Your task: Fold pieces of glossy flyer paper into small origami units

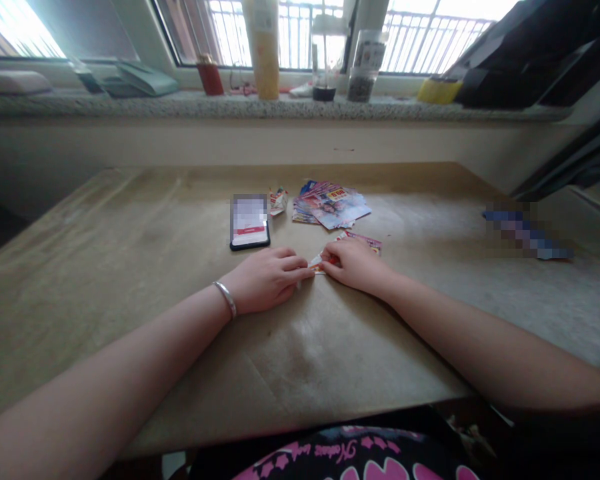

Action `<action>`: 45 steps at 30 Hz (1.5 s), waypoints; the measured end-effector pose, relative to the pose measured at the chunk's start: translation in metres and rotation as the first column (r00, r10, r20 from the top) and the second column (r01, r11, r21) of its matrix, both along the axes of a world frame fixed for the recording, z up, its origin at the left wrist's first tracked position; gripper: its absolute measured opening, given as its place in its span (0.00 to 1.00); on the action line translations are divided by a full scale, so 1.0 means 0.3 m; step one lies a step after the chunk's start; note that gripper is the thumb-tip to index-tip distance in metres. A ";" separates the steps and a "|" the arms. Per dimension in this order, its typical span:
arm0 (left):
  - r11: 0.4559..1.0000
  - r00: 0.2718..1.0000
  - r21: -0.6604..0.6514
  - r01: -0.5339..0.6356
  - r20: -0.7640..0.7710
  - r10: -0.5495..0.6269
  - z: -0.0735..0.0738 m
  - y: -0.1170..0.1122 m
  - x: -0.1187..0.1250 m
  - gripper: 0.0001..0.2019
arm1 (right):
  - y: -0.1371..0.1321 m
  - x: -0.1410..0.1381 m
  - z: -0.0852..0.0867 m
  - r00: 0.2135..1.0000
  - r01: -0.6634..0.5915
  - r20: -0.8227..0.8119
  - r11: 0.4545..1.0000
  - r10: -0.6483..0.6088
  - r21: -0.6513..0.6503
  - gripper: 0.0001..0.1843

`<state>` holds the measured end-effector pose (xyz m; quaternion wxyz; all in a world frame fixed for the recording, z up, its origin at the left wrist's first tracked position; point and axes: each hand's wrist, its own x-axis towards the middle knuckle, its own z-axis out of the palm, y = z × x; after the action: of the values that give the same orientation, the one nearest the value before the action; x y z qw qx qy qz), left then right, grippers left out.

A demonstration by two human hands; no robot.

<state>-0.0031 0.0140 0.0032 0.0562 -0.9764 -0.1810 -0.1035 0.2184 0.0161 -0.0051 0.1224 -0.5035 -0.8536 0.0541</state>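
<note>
A: Where was the printed paper (316, 268)?

B: Near the middle of the worktop (180, 347), between the two hands. Reckoned from that paper, the left hand (267, 283) lay just short of nine o'clock and the right hand (353, 263) lay at three.

A: And how were they set?

B: The right one had its index finger bent towards the thumb, pinching the paper. The left reached in with its fingers close together, a fingertip touching the paper's near-left end; whether its thumb pinched as well could not be told. A silver bracelet (225, 299) circled the left wrist.

A: Did any paper show beyond the right hand?

B: Yes, a pink-and-purple piece (370, 243) jutted out towards two o'clock. Whether it belonged to the same sheet was hidden by the hand.

A: What else lay about?

B: At ten o'clock, a phone (250, 240) lay face up, its lit screen partly blurred. Just beside it, at eleven, sat a crumpled piece of paper (279, 202). Between twelve and one, a fanned pile of colourful leaflets (337, 207) overlapped. Well apart, towards three, was a bluish item (525, 233), too blurred to name.

A: And past the worktop?

B: At twelve o'clock, a speckled windowsill (155, 107) carried bottles and jars, among them a red container (210, 75).
</note>
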 end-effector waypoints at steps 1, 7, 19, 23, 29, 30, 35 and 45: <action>1.000 1.000 -0.004 -0.002 -0.008 0.002 0.002 0.001 -0.001 0.18 | -0.001 0.000 0.000 1.000 0.002 0.000 1.000 -0.002 -0.003 0.09; 0.999 0.999 -0.050 0.011 -0.035 -0.012 0.010 0.012 -0.008 0.18 | -0.001 0.002 -0.003 1.000 0.006 0.004 1.000 -0.006 -0.014 0.09; 0.996 1.000 -0.086 0.016 -0.024 -0.018 0.022 0.011 -0.018 0.18 | -0.002 0.011 -0.006 1.000 0.002 0.002 1.000 -0.002 -0.002 0.10; 0.994 1.000 -0.108 0.015 0.004 -0.014 0.022 0.012 -0.024 0.18 | -0.003 0.012 -0.003 1.000 0.004 0.000 1.000 -0.004 -0.002 0.10; 0.987 1.000 -0.163 0.003 0.013 -0.001 0.021 0.013 -0.029 0.20 | -0.003 0.015 -0.003 1.000 -0.001 -0.007 1.000 0.001 0.001 0.10; 0.986 1.000 -0.169 0.001 0.014 0.001 0.023 0.012 -0.030 0.20 | -0.003 0.016 -0.004 1.000 0.000 -0.007 1.000 0.000 0.000 0.10; 0.981 1.000 -0.195 -0.007 0.007 0.008 0.036 0.007 -0.038 0.19 | -0.003 0.021 -0.011 1.000 -0.002 -0.001 1.000 0.002 0.006 0.10; 0.974 0.999 -0.224 -0.031 0.036 0.040 0.026 0.005 -0.051 0.16 | 0.000 0.034 -0.032 0.999 0.007 -0.048 1.000 -0.006 0.013 0.09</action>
<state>-0.0186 0.0155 0.0111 -0.0555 -0.9709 -0.2100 -0.1012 0.2287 0.0161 -0.0147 0.1462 -0.5041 -0.8490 0.0601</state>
